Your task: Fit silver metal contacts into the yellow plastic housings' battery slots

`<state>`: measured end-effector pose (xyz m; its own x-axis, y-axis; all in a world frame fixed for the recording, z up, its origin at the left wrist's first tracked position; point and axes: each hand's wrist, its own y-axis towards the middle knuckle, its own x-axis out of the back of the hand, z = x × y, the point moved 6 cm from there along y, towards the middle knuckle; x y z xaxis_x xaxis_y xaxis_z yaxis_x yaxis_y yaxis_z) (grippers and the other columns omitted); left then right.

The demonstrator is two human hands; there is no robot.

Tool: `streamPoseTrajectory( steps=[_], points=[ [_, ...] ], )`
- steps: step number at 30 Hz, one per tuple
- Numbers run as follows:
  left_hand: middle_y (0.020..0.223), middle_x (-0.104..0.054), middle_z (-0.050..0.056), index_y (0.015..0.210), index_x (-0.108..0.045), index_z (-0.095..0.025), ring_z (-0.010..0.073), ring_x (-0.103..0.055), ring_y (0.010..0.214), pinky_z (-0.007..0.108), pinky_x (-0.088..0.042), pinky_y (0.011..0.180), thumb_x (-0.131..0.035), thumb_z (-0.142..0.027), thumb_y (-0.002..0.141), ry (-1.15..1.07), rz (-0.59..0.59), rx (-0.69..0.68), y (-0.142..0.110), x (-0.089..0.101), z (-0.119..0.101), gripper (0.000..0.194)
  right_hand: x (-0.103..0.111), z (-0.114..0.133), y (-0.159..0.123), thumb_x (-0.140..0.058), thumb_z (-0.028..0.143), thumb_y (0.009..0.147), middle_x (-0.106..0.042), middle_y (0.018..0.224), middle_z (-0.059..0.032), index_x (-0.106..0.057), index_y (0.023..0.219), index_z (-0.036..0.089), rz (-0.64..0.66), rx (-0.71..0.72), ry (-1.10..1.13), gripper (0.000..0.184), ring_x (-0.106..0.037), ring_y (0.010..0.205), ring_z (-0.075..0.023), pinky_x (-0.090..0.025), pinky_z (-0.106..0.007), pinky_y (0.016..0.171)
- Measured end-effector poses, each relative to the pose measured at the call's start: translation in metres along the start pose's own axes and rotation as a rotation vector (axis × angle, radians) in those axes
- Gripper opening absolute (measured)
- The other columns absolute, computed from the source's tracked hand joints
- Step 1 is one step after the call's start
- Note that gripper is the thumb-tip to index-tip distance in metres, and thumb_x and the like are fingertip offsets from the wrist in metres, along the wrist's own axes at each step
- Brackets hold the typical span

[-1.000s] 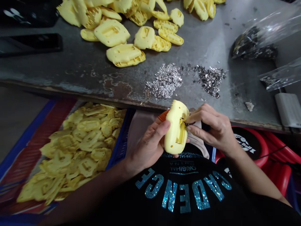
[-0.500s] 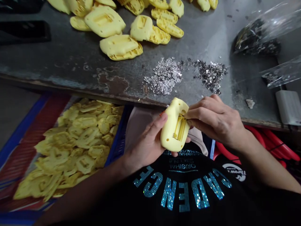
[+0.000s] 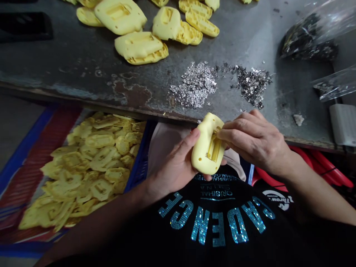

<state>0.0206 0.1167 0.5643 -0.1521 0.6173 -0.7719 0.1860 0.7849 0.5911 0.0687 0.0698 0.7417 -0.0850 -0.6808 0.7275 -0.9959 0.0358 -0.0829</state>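
Note:
My left hand [image 3: 178,161] grips a pale yellow plastic shell [image 3: 204,148] from its left side, thumb on the face and fingers behind. The shell has a long recessed slot, with a coil spring at its lower end, and small round holes. My right hand [image 3: 251,142] has its fingers pinched together at the upper right of the slot; whatever is between the fingertips is hidden. On the table just beyond lie a heap of small shiny metal pieces [image 3: 196,87] and a darker heap of metal pieces [image 3: 253,85].
More yellow shells [image 3: 140,46] lie at the back of the metal table [image 3: 83,70]. A blue and red crate [image 3: 136,167] at lower left holds many yellow parts [image 3: 102,159]. Clear plastic bags [image 3: 311,37] with dark pieces and a white box [image 3: 343,124] are on the right.
The view has tilted slightly, so the table things sit a little higher in it. My left hand still holds the shell, and my right fingers stay at its slot.

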Motion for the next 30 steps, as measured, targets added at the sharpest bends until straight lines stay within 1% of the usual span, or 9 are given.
streamPoseTrajectory(
  steps=[4, 8, 10, 13, 17, 21, 27, 28, 30],
  points=[
    [0.110, -0.082, 0.011, 0.144, -0.073, -0.025, 0.0261, -0.085, 0.082, 0.020, -0.055, 0.043, -0.075, -0.077, 0.104, -0.008, 0.006, -0.001, 0.001, 0.002, 0.001, 0.066, 0.000, 0.000, -0.004, -0.066, 0.016, 0.118, -0.086, 0.113, -0.0064, -0.069, 0.130, 0.023, -0.026, -0.063, 0.036, 0.014, -0.074, 0.092, -0.0202, -0.051, -0.039, 0.080],
    [0.117, -0.083, 0.011, 0.144, -0.073, -0.024, 0.0265, -0.086, 0.083, 0.021, -0.057, 0.043, -0.076, -0.074, 0.104, -0.016, -0.010, -0.011, 0.000, 0.001, 0.002, 0.064, 0.003, -0.006, -0.011, -0.071, 0.010, 0.114, -0.085, 0.112, -0.0047, -0.071, 0.123, 0.026, -0.130, -0.222, 0.124, 0.018, -0.077, 0.095, -0.0196, -0.057, -0.038, 0.084],
    [0.117, -0.083, 0.010, 0.144, -0.072, -0.025, 0.0266, -0.086, 0.083, 0.022, -0.056, 0.043, -0.076, -0.074, 0.105, -0.016, -0.035, -0.013, -0.001, 0.001, 0.002, 0.064, 0.001, -0.008, -0.015, -0.072, 0.009, 0.112, -0.085, 0.113, -0.0052, -0.072, 0.120, 0.026, -0.160, -0.266, 0.165, 0.019, -0.079, 0.097, -0.0199, -0.060, -0.038, 0.086],
    [0.117, -0.083, 0.010, 0.145, -0.071, -0.025, 0.0260, -0.086, 0.083, 0.021, -0.056, 0.043, -0.076, -0.077, 0.104, -0.002, -0.042, -0.022, -0.001, -0.001, 0.001, 0.067, -0.004, -0.004, -0.022, -0.076, 0.012, 0.111, -0.085, 0.119, -0.0073, -0.074, 0.123, 0.026, -0.182, -0.238, 0.140, 0.018, -0.079, 0.100, -0.0213, -0.060, -0.040, 0.085],
    [0.116, -0.083, 0.011, 0.145, -0.071, -0.024, 0.0258, -0.085, 0.083, 0.022, -0.058, 0.043, -0.073, -0.080, 0.104, 0.013, -0.003, -0.037, -0.001, -0.003, 0.002, 0.070, -0.007, 0.004, -0.031, -0.075, 0.013, 0.110, -0.088, 0.123, -0.0078, -0.075, 0.132, 0.028, -0.252, -0.189, 0.011, 0.027, -0.077, 0.094, -0.0224, -0.053, -0.042, 0.079],
    [0.115, -0.083, 0.011, 0.143, -0.072, -0.024, 0.0274, -0.086, 0.086, 0.023, -0.059, 0.043, -0.073, -0.079, 0.104, 0.026, -0.005, -0.043, -0.002, -0.004, 0.003, 0.067, -0.007, 0.009, -0.035, -0.074, 0.016, 0.112, -0.089, 0.123, -0.0084, -0.078, 0.133, 0.027, -0.282, -0.159, -0.073, 0.024, -0.077, 0.095, -0.0232, -0.049, -0.043, 0.077],
    [0.111, -0.082, 0.009, 0.140, -0.073, -0.026, 0.0294, -0.087, 0.086, 0.023, -0.059, 0.043, -0.081, -0.071, 0.102, 0.079, -0.018, -0.046, -0.005, -0.011, -0.001, 0.059, -0.004, 0.008, -0.034, -0.071, 0.022, 0.114, -0.089, 0.121, -0.0069, -0.082, 0.130, 0.030, -0.317, -0.130, -0.026, 0.021, -0.076, 0.092, -0.0221, -0.049, -0.042, 0.077],
    [0.113, -0.083, 0.009, 0.140, -0.073, -0.027, 0.0299, -0.087, 0.088, 0.024, -0.060, 0.044, -0.080, -0.070, 0.103, 0.079, -0.015, -0.047, -0.005, -0.011, -0.002, 0.057, -0.004, 0.007, -0.033, -0.071, 0.022, 0.115, -0.088, 0.120, -0.0068, -0.082, 0.129, 0.030, -0.315, -0.143, 0.003, 0.020, -0.077, 0.092, -0.0216, -0.051, -0.042, 0.078],
    [0.118, -0.084, 0.010, 0.140, -0.072, -0.027, 0.0306, -0.088, 0.090, 0.024, -0.060, 0.044, -0.079, -0.071, 0.104, 0.074, 0.007, -0.056, -0.005, -0.012, -0.003, 0.057, -0.002, -0.001, -0.032, -0.071, 0.018, 0.114, -0.087, 0.118, -0.0066, -0.083, 0.127, 0.030, -0.297, -0.224, 0.101, 0.021, -0.078, 0.094, -0.0210, -0.057, -0.040, 0.081]
  ],
)
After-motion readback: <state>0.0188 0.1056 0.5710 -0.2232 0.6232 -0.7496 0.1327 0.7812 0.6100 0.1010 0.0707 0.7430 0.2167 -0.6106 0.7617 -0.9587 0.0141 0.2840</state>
